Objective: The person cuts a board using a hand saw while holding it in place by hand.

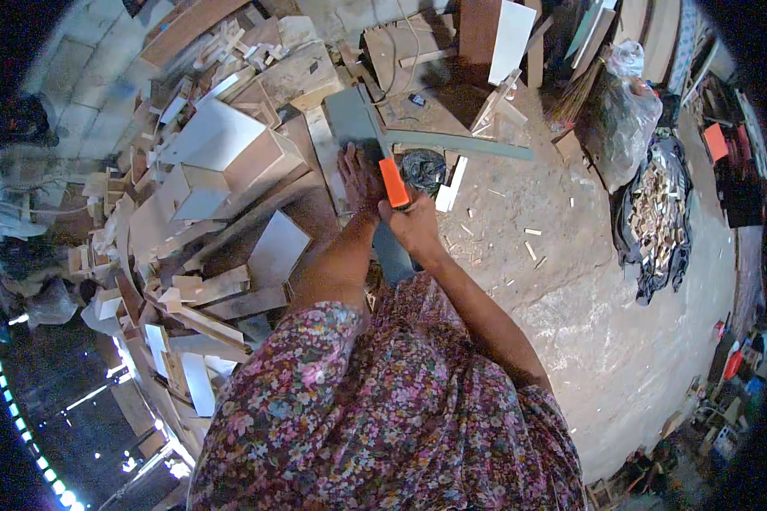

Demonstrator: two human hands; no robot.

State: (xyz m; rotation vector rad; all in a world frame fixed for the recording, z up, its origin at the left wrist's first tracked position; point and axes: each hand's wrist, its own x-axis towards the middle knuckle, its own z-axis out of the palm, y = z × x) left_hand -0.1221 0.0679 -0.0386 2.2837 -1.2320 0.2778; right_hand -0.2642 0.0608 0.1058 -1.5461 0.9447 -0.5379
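My right hand [412, 226] is closed around a tool with a bright orange handle [394, 182]. Its working end does not show clearly, so its exact kind cannot be told. Just left of it, my left hand [360, 177] lies with fingers spread on a grey-green board [350, 114]. The two hands nearly touch at the wrist and knuckles. Below them a bluish-grey strip [392, 255] runs toward my floral clothing. Close by on the right sit a crumpled black plastic bag [423, 169] and a white-faced wood offcut [452, 184].
Piled wood offcuts and white panels [222, 136] crowd the left side. A long grey-green strip [460, 143] lies ahead. Small wood chips dot the concrete floor [562, 341]. At right stand a clear plastic sack [626, 128] and an opened black bag of scraps [659, 213].
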